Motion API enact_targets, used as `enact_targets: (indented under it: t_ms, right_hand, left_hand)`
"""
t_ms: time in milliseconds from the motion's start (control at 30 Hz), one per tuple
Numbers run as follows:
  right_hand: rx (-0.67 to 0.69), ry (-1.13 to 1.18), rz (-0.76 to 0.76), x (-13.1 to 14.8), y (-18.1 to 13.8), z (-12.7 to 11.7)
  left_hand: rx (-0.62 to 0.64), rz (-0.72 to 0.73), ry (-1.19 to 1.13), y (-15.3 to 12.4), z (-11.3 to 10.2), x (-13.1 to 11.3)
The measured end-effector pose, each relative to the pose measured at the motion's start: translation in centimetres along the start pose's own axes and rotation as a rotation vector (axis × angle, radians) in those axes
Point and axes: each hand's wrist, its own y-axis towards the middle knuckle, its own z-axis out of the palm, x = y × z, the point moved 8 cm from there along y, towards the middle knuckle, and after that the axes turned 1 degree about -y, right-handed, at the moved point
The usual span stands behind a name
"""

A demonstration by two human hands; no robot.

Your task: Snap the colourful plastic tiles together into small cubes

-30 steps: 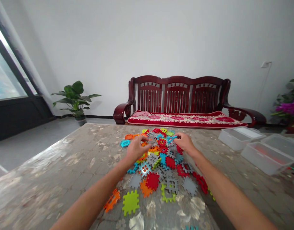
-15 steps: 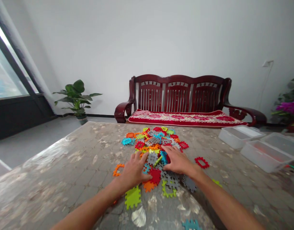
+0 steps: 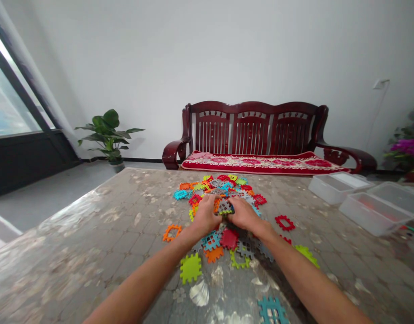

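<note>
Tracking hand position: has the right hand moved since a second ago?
Yes; judged against the wooden bench, the right hand has moved left, toward the left hand.

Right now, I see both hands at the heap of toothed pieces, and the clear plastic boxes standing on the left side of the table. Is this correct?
Not the side: the head view shows the clear plastic boxes on the right side of the table. The left hand and right hand are at the heap of toothed pieces.

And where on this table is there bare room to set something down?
The table shows bare between the orange frame and its left edge, and between the upper red frame and the plastic boxes. It is crowded in the middle, where the left hand and right hand meet among heaped pieces.
</note>
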Motion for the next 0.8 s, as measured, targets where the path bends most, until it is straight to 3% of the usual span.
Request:
enact_targets:
  t_ms: [200,300,367,467,633,700,800]
  right_hand:
    - [-0.102,0.268,0.062,-1.8,3.3,-3.9]
    - [-0.178,0.335,0.125,-3.6,3.7,-5.8]
    - [-0.221,0.291,0.142,-4.5,2.2,-6.6]
    - [-0.212,0.220,0.122,-4.6,-1.9,-6.4]
    - [0.240,0.130,0.044,-2.7,-9.0,-1.1]
    - [0.321,0.068,0.020,-2.1,-10.2,0.0]
    - [0.340,0.017,0.006,-1.4,-10.1,0.4]
  left_hand:
    - [-0.093,0.098,-0.080,4.1,-1.7,-2.7]
    - [-0.110,0.109,-0.052,4.6,-3.0,-2.7]
    - [-0.064,0.092,-0.004,3.2,-3.5,-2.1]
    - [0.108,0.111,0.080,-1.7,-3.3,-1.5]
    - [0.402,0.062,0.313,-10.8,-2.0,-0.3]
    - [0.452,0.038,0.377,-12.4,-2.0,0.2]
    - [0.456,-0.042,0.454,-12.3,-2.4,1.3]
